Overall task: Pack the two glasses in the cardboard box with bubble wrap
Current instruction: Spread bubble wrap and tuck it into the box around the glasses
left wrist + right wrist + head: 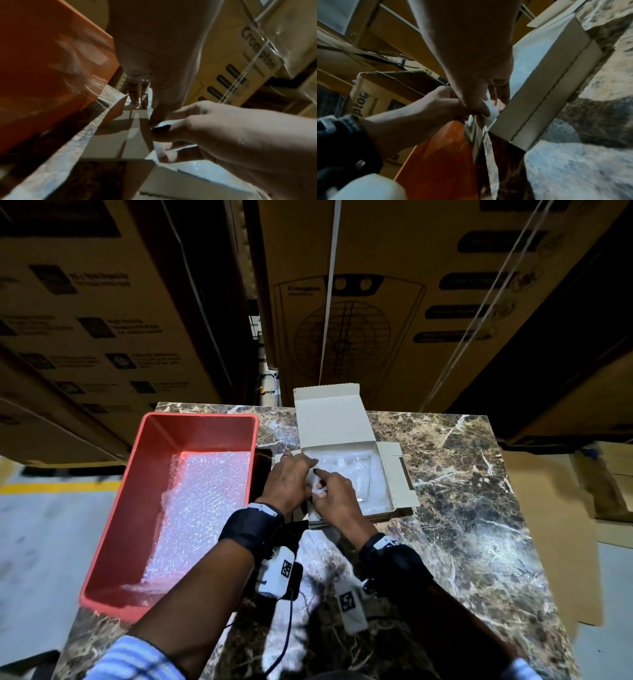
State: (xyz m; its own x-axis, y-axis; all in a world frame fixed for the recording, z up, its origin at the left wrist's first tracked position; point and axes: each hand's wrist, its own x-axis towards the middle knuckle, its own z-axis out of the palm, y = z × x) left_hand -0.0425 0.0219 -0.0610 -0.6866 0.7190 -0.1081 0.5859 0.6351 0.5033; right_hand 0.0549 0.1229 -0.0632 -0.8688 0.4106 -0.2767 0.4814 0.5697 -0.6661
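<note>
Black wrist straps, white tagged camera units, blue-white striped sleeves

Dim overhead light; blurred wrist views, edges bent wide.

The left hand and right hand cover the near-left corner of the cardboard box, so what their fingers grip there cannot be told from the head view. Under the bubble wrap only 1 faint glass edge shows; the 2 glasses cannot be told apart. In the left wrist view the left hand is blurred and cut off by the top edge, and its fingertips are lost in shadow (the red bin is a smear too). The right wrist view crops the right hand at the top, and the printing on the big cartons is mostly unreadable.
</note>
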